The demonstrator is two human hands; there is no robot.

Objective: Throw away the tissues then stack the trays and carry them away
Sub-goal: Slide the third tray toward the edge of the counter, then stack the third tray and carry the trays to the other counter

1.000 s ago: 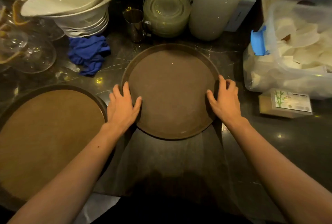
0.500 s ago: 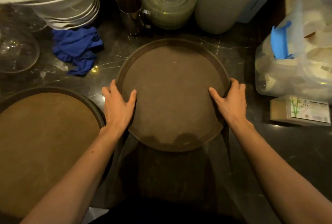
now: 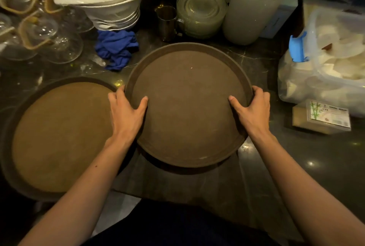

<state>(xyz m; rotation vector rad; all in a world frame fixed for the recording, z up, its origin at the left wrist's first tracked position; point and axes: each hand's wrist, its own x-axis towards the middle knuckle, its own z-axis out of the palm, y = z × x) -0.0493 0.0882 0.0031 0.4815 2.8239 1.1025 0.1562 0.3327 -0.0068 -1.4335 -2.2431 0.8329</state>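
A round dark brown tray is in the middle of the dark marble counter, its near edge raised with a shadow beneath. My left hand grips its left rim, thumb on the inside, fingers under the edge. My right hand grips the right rim the same way. A second, larger round tray with a lighter brown surface lies flat to the left, its right edge close to my left hand. No tissues are visible on either tray.
Behind the trays stand stacked white bowls, a blue cloth, a metal cup, stacked glass plates and a frosted jug. Glass teapots crowd the far left. A clear tub of white napkins and a small box sit right.
Both hands have closed around the middle tray's rim and pulled it toward me, lifting its near edge off the counter. The camera view has pulled back.
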